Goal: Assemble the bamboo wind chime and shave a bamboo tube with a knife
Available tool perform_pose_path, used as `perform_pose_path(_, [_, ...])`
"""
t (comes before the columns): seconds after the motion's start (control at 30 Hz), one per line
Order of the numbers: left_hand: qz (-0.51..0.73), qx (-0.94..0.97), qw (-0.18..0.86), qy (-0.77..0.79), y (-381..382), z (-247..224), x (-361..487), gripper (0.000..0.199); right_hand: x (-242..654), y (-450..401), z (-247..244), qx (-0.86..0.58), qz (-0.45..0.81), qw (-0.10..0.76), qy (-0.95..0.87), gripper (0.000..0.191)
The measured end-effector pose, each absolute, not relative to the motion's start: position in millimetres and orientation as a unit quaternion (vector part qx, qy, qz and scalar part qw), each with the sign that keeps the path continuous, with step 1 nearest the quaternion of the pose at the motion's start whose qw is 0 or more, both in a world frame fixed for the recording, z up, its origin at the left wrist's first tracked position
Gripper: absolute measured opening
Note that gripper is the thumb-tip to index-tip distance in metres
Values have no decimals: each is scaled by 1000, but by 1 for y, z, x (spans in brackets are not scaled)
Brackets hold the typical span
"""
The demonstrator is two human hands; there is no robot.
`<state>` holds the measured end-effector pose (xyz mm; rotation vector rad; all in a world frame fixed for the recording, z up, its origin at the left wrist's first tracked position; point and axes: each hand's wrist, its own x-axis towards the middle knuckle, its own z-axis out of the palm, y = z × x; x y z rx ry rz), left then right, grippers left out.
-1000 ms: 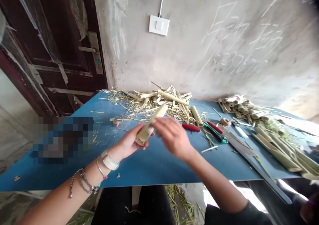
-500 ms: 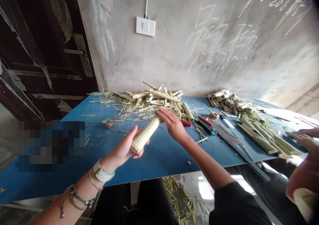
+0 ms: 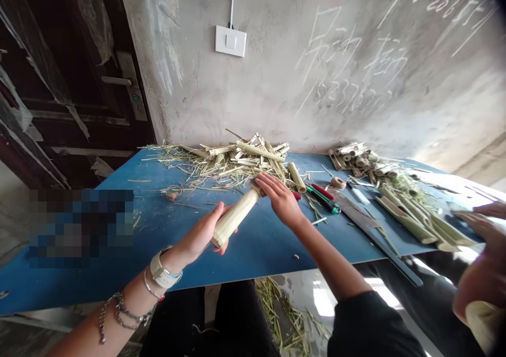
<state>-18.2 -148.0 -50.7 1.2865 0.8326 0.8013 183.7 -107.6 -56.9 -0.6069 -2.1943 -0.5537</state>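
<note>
A pale, peeled bamboo tube points away from me at a slant above the blue table. My left hand is wrapped around its near end from the left and beneath. At the far end, my right hand lies over the tube with fingers close together. Under those fingers shows a small brown flat piece, like sandpaper, pressed to the tube; its full shape is hidden.
Bamboo offcuts and shavings lie heaped by the wall. Right of my hands are a green-black cutter, a long saw, a twine roll and split bamboo. Another person's hands are at the far right.
My right hand has slid slightly right and toward me along the tube, and the brown piece shows more under its fingers. The tube's near end has shifted slightly right and lower.
</note>
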Motion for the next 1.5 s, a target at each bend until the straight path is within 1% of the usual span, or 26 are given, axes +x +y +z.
perform_pose_path(0.03, [351,574,639,372,-148,-51,-18,59,183,-107,-58,-224,-214,382,-871,46])
perform_pose_path(0.1, [353,592,612,388,-148,-51,-18,62,190,-102,-60,-186,-199,333,-903,47])
perform_pose_path(0.13, [351,599,605,391,-149,-52,-19,62,197,-96,-61,-190,-190,314,-911,47])
perform_pose_path(0.23, [346,593,620,380,-152,-54,-25,59,234,-72,-60,-413,-167,378,-812,50])
perform_pose_path(0.3, [359,562,651,363,-153,-56,-30,53,256,-61,-60,-499,-144,444,-730,51])
perform_pose_path(0.4, [375,493,721,312,-153,-56,-35,37,264,-66,-61,-538,-61,527,-655,45])
perform_pose_path(0.47, [380,446,757,289,-154,-54,-35,35,250,-84,-62,-537,-13,567,-625,39])
perform_pose_path(0.57, [394,389,790,265,-160,-52,-28,33,218,-121,-63,-492,-31,607,-623,41])
perform_pose_path(0.6, [395,375,798,256,-163,-52,-26,30,207,-134,-63,-459,-56,602,-651,43])
perform_pose_path(0.63, [395,364,805,251,-167,-53,-23,27,197,-146,-63,-413,-87,579,-698,44])
perform_pose_path(0.7, [392,358,805,264,-173,-56,-18,28,182,-162,-63,-299,-150,478,-812,44])
perform_pose_path(0.77, [385,372,789,302,-180,-61,-15,36,176,-166,-62,-208,-198,355,-890,43])
perform_pose_path(0.8, [376,381,783,317,-182,-63,-14,39,177,-163,-61,-194,-212,310,-906,42])
perform_pose_path(0.83, [364,390,781,324,-185,-64,-13,41,179,-159,-60,-205,-221,282,-911,42])
perform_pose_path(0.9, [341,405,789,310,-188,-64,-13,41,185,-149,-56,-273,-235,272,-892,44])
perform_pose_path(1.0, [324,429,794,285,-191,-61,-17,38,189,-143,-55,-389,-249,326,-825,50])
perform_pose_path(1.07, [331,427,786,301,-193,-60,-21,40,185,-148,-58,-364,-249,344,-829,50])
perform_pose_path(1.17, [336,413,775,340,-199,-60,-28,48,178,-155,-63,-260,-229,292,-892,46])
perform_pose_path(1.2, [333,415,773,346,-201,-61,-30,48,178,-154,-64,-271,-222,287,-891,46])
perform_pose_path(1.3, [322,429,773,340,-206,-62,-33,44,180,-148,-63,-371,-227,340,-834,49])
perform_pose_path(1.33, [326,429,768,345,-207,-63,-33,45,182,-146,-62,-356,-235,344,-836,48])
perform_pose_path(1.43, [333,436,755,359,-209,-63,-31,51,184,-145,-59,-218,-242,280,-903,46])
perform_pose_path(1.5, [332,452,750,351,-211,-63,-28,52,183,-147,-58,-274,-240,305,-880,49])
